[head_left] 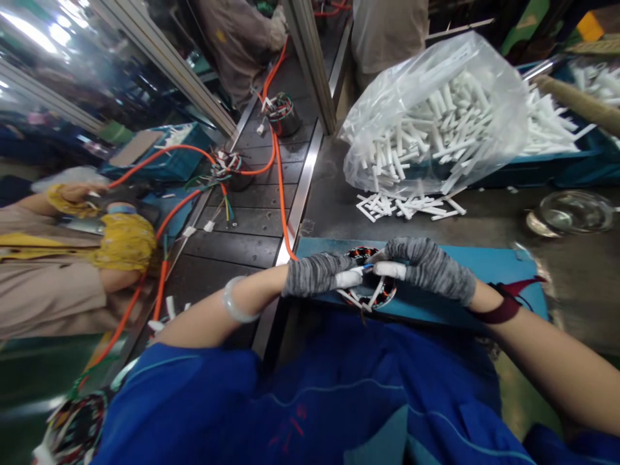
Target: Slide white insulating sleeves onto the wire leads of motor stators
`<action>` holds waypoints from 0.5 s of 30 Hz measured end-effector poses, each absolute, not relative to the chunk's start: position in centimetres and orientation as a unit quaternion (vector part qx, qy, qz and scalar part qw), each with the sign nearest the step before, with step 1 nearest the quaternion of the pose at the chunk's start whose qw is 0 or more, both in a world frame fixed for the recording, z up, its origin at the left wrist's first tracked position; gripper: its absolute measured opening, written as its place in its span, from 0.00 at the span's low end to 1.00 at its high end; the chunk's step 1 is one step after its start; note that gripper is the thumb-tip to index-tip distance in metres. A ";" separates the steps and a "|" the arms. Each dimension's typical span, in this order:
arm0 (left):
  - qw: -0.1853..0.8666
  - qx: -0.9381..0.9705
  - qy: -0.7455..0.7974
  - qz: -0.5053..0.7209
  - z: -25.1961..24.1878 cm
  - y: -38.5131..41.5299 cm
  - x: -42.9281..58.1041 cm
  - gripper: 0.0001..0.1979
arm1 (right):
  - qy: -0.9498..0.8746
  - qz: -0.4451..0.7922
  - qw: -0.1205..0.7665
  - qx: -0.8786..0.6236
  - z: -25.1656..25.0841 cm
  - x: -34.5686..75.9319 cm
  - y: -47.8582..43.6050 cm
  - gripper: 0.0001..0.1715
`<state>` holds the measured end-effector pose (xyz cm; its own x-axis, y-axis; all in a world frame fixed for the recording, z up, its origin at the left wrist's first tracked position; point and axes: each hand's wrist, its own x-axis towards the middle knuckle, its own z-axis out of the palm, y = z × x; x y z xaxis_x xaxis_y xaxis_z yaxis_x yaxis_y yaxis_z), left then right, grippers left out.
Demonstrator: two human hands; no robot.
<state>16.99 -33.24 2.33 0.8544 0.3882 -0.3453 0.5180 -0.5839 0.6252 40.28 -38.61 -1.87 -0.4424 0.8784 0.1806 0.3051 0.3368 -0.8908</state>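
A motor stator (387, 294) with dark and orange windings lies on a blue board in front of me. White sleeves (376, 294) stick out of its near side. My left hand (323, 274), in a grey knitted glove with white fingertips, is closed over the stator's left side, pinching a thin white sleeve. From the right my right hand (426, 266), gloved alike, is closed at the other end, where a short blue wire (368, 265) shows between the fingertips. The fingers partly hide the stator's middle and exactly what each one grips.
Loose white sleeves (411, 205) lie behind the blue board (484, 258), below a clear bag (436, 123) of sleeves. A glass bowl (576, 212) stands at right. Left, a conveyor (223, 250) carries stators (283, 116) and orange cables (281, 187); a co-worker's yellow sleeve (126, 240) is beside it.
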 end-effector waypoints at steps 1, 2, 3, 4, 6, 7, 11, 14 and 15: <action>0.409 0.875 0.249 -0.074 2.2 -33.1 16.7 0.19 | -0.741 0.412 0.345 -0.403 -1.8 40.1 -38.5 0.22; 0.424 0.868 0.248 -0.075 2.1 -33.0 16.6 0.19 | -0.751 0.395 0.336 -0.409 -1.8 39.9 -38.4 0.23; 0.423 0.866 0.254 -0.086 1.9 -33.0 16.7 0.19 | -0.766 0.370 0.322 -0.416 -1.8 39.7 -38.3 0.24; 0.405 0.869 0.267 -0.102 1.9 -33.1 17.0 0.19 | -0.779 0.342 0.310 -0.424 -1.9 39.5 -38.2 0.25; 0.340 0.882 0.294 -0.141 2.0 -33.4 17.9 0.19 | -0.801 0.299 0.293 -0.428 -2.4 39.5 -38.2 0.25; 0.301 0.889 0.305 -0.162 2.1 -33.6 18.4 0.19 | -0.810 0.284 0.290 -0.423 -2.7 39.8 -38.2 0.24; 0.173 0.910 0.307 -0.221 2.1 -34.1 20.1 0.23 | -0.785 0.309 0.324 -0.428 -3.4 42.1 -38.3 0.19; 0.138 0.923 0.301 -0.197 1.4 -34.1 21.4 0.25 | -0.698 0.411 0.355 -0.467 -3.2 43.1 -38.4 0.19; 0.134 0.926 0.301 -0.182 1.4 -34.1 22.0 0.24 | -0.677 0.434 0.357 -0.476 -3.1 43.2 -38.5 0.20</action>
<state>22.04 -34.10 1.42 0.7521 0.5097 -0.4178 0.6071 -0.7825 0.1383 43.17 -38.50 -3.12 -0.2923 0.9537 0.0703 0.3334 0.1705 -0.9272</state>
